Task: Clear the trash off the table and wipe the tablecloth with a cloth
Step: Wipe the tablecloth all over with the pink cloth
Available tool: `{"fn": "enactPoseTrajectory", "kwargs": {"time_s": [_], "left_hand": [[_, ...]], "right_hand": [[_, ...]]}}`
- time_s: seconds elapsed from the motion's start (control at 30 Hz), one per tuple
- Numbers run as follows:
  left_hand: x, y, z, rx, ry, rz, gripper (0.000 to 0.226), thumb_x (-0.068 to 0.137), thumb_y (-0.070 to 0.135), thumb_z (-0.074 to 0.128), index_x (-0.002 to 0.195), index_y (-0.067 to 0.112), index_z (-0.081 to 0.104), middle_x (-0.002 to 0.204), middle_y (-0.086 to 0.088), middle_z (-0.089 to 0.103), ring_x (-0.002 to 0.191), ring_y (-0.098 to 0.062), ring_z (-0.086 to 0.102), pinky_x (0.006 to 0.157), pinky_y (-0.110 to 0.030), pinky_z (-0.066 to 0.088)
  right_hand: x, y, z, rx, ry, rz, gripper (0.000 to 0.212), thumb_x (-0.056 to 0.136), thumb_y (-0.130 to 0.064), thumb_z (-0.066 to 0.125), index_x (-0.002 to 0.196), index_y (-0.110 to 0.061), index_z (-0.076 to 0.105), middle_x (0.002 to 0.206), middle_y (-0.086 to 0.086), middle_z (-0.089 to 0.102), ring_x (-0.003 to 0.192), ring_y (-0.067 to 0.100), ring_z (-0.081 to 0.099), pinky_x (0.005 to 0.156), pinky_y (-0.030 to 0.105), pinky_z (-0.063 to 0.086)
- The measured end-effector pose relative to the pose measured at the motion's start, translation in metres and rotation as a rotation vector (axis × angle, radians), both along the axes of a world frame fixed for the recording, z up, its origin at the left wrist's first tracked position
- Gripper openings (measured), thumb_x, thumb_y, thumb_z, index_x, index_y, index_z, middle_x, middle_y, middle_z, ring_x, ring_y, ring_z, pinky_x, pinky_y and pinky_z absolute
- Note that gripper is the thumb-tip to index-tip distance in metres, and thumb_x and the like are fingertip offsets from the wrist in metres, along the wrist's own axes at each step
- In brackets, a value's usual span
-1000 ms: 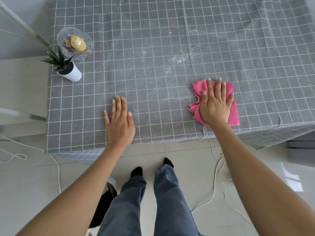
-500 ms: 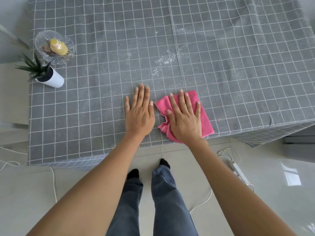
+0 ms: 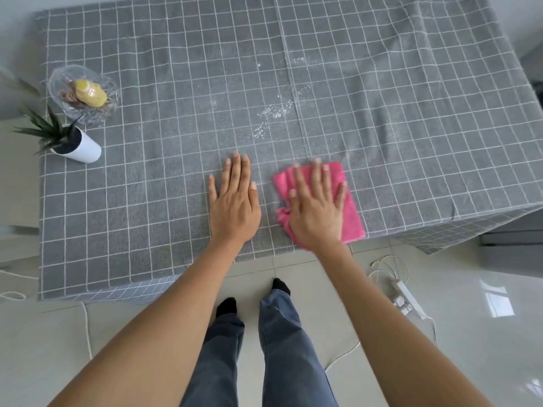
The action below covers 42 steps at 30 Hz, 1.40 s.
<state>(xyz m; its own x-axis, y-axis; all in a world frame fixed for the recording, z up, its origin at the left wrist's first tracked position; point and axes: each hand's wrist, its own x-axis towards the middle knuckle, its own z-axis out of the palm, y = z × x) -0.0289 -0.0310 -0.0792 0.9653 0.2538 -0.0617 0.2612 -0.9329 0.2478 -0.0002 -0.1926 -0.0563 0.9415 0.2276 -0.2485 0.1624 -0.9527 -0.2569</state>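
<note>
A grey tablecloth (image 3: pixel 164 183) with a white grid covers the table. A pink cloth (image 3: pixel 351 207) lies on it near the front edge, and my right hand (image 3: pixel 316 205) presses flat on top of it, fingers spread. My left hand (image 3: pixel 233 199) rests flat on the tablecloth just left of the cloth, holding nothing. White crumbs (image 3: pixel 274 114) are scattered on the tablecloth beyond both hands, along a crease.
A clear glass dish (image 3: pixel 83 94) with a yellow item stands at the far left. A small plant in a white pot (image 3: pixel 73 143) sits in front of it. A power strip and cables (image 3: pixel 404 295) lie on the floor at the right. My legs stand below the table edge.
My right hand slid the pink cloth left toward my left hand, then a little back to the right. My left hand shifted right along the tablecloth.
</note>
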Motion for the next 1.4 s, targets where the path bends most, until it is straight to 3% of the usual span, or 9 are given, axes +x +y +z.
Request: {"fn": "enactPoseTrajectory", "kwargs": {"time_s": [0.2, 0.43, 0.6, 0.73, 0.87, 1.07, 1.23, 1.33, 1.4], "left_hand": [[0.0, 0.001, -0.001, -0.007, -0.013, -0.007, 0.055, 0.099, 0.034, 0.004, 0.152, 0.02, 0.0, 0.16, 0.003, -0.003, 0.147, -0.013, -0.007, 0.119, -0.043, -0.006], [-0.002, 0.001, -0.001, 0.001, -0.014, -0.012, 0.056, 0.099, 0.033, 0.003, 0.153, 0.019, -0.002, 0.161, 0.001, -0.004, 0.147, -0.014, -0.008, 0.119, -0.046, -0.003], [-0.002, 0.0, 0.001, -0.001, -0.005, -0.011, 0.055, 0.1, 0.033, 0.004, 0.152, 0.018, -0.003, 0.161, 0.001, -0.006, 0.147, -0.015, -0.008, 0.119, -0.047, -0.002], [-0.002, 0.0, 0.002, 0.002, -0.008, -0.007, 0.055, 0.1, 0.033, 0.006, 0.153, 0.018, -0.001, 0.16, 0.002, -0.004, 0.148, -0.014, -0.005, 0.119, -0.047, 0.0], [-0.001, 0.0, 0.001, 0.003, 0.002, -0.009, 0.056, 0.099, 0.034, 0.004, 0.153, 0.018, 0.0, 0.16, 0.002, -0.003, 0.148, -0.014, -0.005, 0.119, -0.047, 0.0], [-0.001, 0.001, 0.0, -0.002, 0.005, -0.009, 0.056, 0.099, 0.034, 0.002, 0.152, 0.019, -0.002, 0.16, 0.003, -0.004, 0.148, -0.015, -0.005, 0.119, -0.047, 0.0], [0.002, 0.004, 0.001, -0.038, 0.046, -0.013, 0.058, 0.097, 0.037, -0.001, 0.152, 0.02, -0.005, 0.159, 0.004, -0.009, 0.146, -0.012, -0.01, 0.118, -0.043, -0.01], [0.014, 0.012, 0.004, -0.083, 0.036, 0.028, 0.053, 0.102, 0.034, 0.006, 0.152, 0.018, -0.002, 0.16, 0.003, -0.006, 0.146, -0.011, -0.01, 0.118, -0.042, -0.011], [0.033, 0.025, 0.005, -0.081, 0.035, 0.056, 0.052, 0.104, 0.032, 0.012, 0.152, 0.017, -0.001, 0.16, 0.001, -0.006, 0.147, -0.013, -0.01, 0.118, -0.044, -0.01]], "right_hand": [[0.009, -0.014, -0.007, -0.018, -0.028, 0.062, 0.052, 0.101, -0.046, 0.006, 0.151, -0.039, -0.004, 0.16, -0.003, -0.014, 0.146, 0.018, -0.016, 0.116, 0.05, -0.014], [0.049, -0.08, -0.003, -0.029, -0.01, -0.323, 0.053, 0.101, -0.048, 0.007, 0.152, -0.036, -0.002, 0.161, 0.0, -0.01, 0.147, 0.02, -0.012, 0.117, 0.051, -0.009], [0.035, -0.031, -0.003, 0.049, -0.06, -0.54, 0.053, 0.102, -0.043, 0.012, 0.153, -0.034, 0.003, 0.162, 0.002, -0.007, 0.148, 0.019, -0.01, 0.116, 0.054, -0.009], [0.01, 0.019, -0.002, 0.062, -0.025, -0.235, 0.052, 0.102, -0.044, 0.012, 0.152, -0.036, -0.001, 0.161, 0.001, -0.011, 0.147, 0.018, -0.014, 0.113, 0.048, -0.017], [0.019, -0.006, -0.001, 0.028, -0.017, 0.133, 0.055, 0.098, -0.05, 0.001, 0.152, -0.039, -0.002, 0.159, -0.006, -0.014, 0.146, 0.014, -0.015, 0.117, 0.048, -0.013], [0.067, -0.083, -0.004, -0.055, -0.016, -0.289, 0.054, 0.1, -0.048, 0.001, 0.152, -0.036, -0.005, 0.16, -0.001, -0.012, 0.146, 0.018, -0.015, 0.118, 0.051, -0.007], [0.066, -0.058, -0.004, 0.048, -0.041, -0.523, 0.053, 0.101, -0.043, 0.009, 0.153, -0.035, -0.001, 0.161, 0.001, -0.009, 0.147, 0.018, -0.014, 0.116, 0.053, -0.011], [0.061, -0.024, -0.003, 0.049, -0.022, -0.459, 0.053, 0.101, -0.046, 0.006, 0.152, -0.036, -0.005, 0.16, 0.002, -0.015, 0.146, 0.019, -0.018, 0.116, 0.054, -0.011], [0.054, 0.007, -0.002, 0.031, 0.005, -0.251, 0.056, 0.1, -0.048, 0.009, 0.152, -0.035, -0.007, 0.159, 0.002, -0.019, 0.145, 0.021, -0.021, 0.115, 0.054, -0.014]]}}
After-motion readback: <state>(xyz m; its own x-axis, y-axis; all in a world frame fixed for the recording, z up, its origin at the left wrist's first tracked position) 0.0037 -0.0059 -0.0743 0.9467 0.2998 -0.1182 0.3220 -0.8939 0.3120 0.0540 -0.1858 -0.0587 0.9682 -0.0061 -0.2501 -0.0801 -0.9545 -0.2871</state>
